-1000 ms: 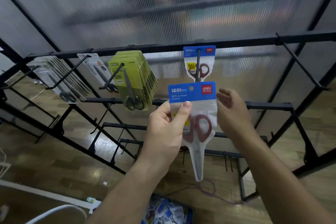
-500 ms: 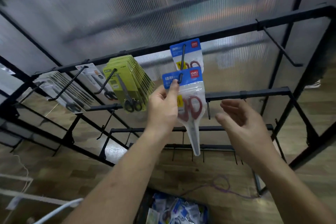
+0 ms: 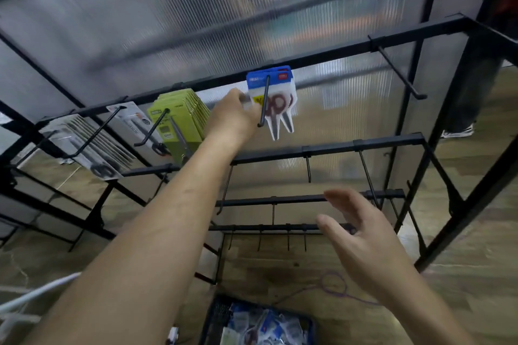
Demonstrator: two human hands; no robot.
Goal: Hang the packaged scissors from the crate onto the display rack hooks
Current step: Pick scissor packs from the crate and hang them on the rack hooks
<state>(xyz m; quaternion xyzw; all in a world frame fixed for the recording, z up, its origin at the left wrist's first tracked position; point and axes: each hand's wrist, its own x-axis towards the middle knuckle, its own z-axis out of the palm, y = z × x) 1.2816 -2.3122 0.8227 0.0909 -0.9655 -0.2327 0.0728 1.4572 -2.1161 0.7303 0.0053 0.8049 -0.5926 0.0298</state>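
Head view, left hand (image 3: 232,116): raised to the top rail, it pinches the left edge of the packaged scissors (image 3: 273,101); the thumb lies on the front, and the other fingers are hidden behind the pack.
Head view, right hand (image 3: 364,238): low in front of the lower rails, palm turned inward, fingers loosely spread, holding nothing, well apart from the pack.
Packaged scissors: a blue-topped pack with red-handled scissors, threaded on a hook (image 3: 265,101) and hanging point down; motion blur softens its print.
Second pack (image 3: 290,92): same blue top, just behind the first on the same hook.
Hook: a black prong jutting from the top rail, its tip below the blue header and beside the left hand's knuckles.
Display rack (image 3: 336,56): a black metal frame with several rails stepping downward and short hooks on the lower ones.
Green packs (image 3: 182,117): a thick stack on the next hook to the left.
White pack (image 3: 130,120): a single one further left.
Grey packs (image 3: 89,145): a fanned stack at the far left.
Bare hook (image 3: 400,73): on the top rail, to the right.
Crate (image 3: 213,316): on the floor at the bottom edge, below the arms, with blurred packets inside.
Purple cord (image 3: 333,283): looped on the wooden floor near the crate.
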